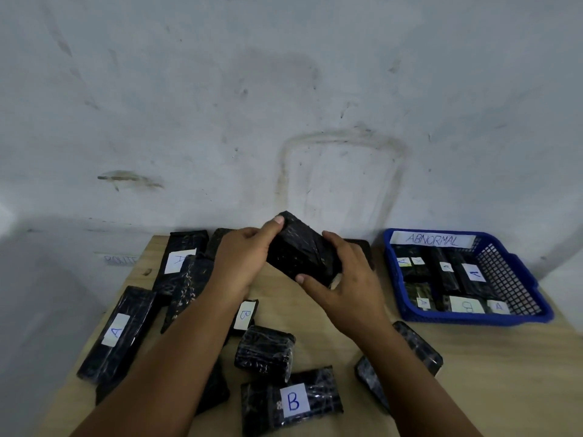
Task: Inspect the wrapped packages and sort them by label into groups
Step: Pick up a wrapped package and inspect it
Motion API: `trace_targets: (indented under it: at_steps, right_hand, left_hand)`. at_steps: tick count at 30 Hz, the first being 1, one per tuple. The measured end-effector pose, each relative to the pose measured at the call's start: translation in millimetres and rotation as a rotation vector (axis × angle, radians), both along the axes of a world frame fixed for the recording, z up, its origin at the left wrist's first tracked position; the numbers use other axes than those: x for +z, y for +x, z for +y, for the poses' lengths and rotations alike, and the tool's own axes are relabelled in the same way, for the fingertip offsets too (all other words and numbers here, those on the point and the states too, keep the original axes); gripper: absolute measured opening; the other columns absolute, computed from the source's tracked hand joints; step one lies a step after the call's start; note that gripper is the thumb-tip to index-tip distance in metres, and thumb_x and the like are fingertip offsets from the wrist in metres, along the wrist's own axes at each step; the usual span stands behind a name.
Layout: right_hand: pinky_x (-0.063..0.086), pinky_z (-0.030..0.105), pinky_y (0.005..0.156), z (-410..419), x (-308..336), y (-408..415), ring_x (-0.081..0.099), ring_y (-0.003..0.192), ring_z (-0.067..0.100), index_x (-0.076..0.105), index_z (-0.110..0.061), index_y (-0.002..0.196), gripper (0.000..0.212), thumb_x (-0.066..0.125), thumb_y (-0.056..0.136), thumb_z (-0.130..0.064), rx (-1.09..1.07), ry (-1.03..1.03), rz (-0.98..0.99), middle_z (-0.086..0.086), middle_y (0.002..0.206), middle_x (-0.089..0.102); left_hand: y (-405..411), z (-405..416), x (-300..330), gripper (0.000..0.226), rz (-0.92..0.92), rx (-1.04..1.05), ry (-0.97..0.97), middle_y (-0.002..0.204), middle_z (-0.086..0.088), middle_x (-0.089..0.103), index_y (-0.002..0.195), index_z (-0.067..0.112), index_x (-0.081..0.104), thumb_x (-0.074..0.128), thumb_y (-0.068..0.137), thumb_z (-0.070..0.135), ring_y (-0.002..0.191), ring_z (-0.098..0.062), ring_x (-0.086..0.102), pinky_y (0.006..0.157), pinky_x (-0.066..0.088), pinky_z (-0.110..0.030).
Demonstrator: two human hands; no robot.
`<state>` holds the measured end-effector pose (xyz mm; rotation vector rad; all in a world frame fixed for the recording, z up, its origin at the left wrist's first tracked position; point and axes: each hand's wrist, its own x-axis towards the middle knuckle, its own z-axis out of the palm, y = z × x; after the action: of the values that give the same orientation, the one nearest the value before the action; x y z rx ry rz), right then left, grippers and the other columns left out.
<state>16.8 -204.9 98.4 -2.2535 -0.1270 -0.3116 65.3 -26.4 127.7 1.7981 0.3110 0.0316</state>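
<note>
At frame centre, the left hand (244, 260) and right hand (344, 279) both grasp a black wrapped package (299, 250), lifted above the table (492, 373). The film looks slick and the block stiff; gripping opposite ends seems safest.

I see both hands holding one black wrapped package (301, 247) up above the wooden table (504, 373). My left hand (243, 260) grips its far end and my right hand (345, 279) grips its near end. I can't see a label on it. More black packages lie on the table, like a B package (291, 400) and an A package (116, 332). A blue basket (517, 272) marked ABNORMAL sits to the right with packages inside.
</note>
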Motion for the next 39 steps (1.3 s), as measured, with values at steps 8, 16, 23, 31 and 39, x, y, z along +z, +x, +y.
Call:
trace_targets:
  at_steps: [8, 16, 23, 31, 39]
  right_hand:
    - [0.055, 0.04, 0.097, -46, -35, -6, 0.064, 0.115, 0.018, 0.057, -0.018, 0.141, 0.066, 0.087, 0.083, -0.024, -0.128, 0.025, 0.003, 0.0, 0.129, 0.067]
    - [0.051, 0.042, 0.106, -78, -30, -13, 0.053, 0.131, 0.015, 0.03, -0.044, 0.156, 0.095, 0.068, 0.075, -0.077, -0.197, 0.511, 0.35, -0.009, 0.153, 0.041]
    - [0.06, 0.036, 0.074, -76, -23, -8, 0.065, 0.081, 0.022, 0.064, -0.015, 0.132, 0.031, 0.061, 0.104, -0.029, -0.28, 1.124, 0.447, 0.014, 0.101, 0.071]
    - [0.06, 0.041, 0.094, -65, -22, -13, 0.07, 0.097, 0.018, 0.051, -0.026, 0.146, 0.043, 0.061, 0.104, -0.025, -0.221, 0.955, 0.371, 0.003, 0.113, 0.07]
    - [0.027, 0.05, 0.121, -88, -47, -19, 0.032, 0.149, 0.018, 0.039, -0.035, 0.156, 0.084, 0.062, 0.079, -0.061, -0.044, -0.165, 0.122, -0.009, 0.159, 0.043]
  left_hand:
    - [-1, -40, -15, 0.045, 0.237, -0.261, -0.082, 0.092, 0.013, 0.071, 0.094, 0.026, 0.076, 0.063, 0.085, 0.068, 0.088, -0.003, 0.064, 0.087, 0.048, -0.032]
    - [4, -54, -36, 0.06, -0.008, -0.321, -0.193, 0.12, 0.0, 0.075, 0.131, 0.014, 0.068, 0.078, 0.076, 0.036, 0.117, -0.012, 0.068, 0.099, 0.055, -0.025]
    - [2, -53, -46, 0.066, -0.113, -0.474, -0.232, 0.134, 0.008, 0.066, 0.147, 0.016, 0.051, 0.072, 0.085, 0.002, 0.125, 0.002, 0.059, 0.092, 0.05, -0.012]
    - [9, -59, -43, 0.022, 0.13, -0.232, -0.26, 0.104, 0.0, 0.08, 0.112, 0.021, 0.077, 0.072, 0.094, 0.031, 0.106, -0.022, 0.073, 0.093, 0.056, -0.037]
    - [11, -77, -62, 0.029, 0.062, -0.291, -0.102, 0.088, 0.006, 0.08, 0.112, 0.022, 0.075, 0.081, 0.085, 0.013, 0.083, -0.012, 0.077, 0.079, 0.06, -0.028]
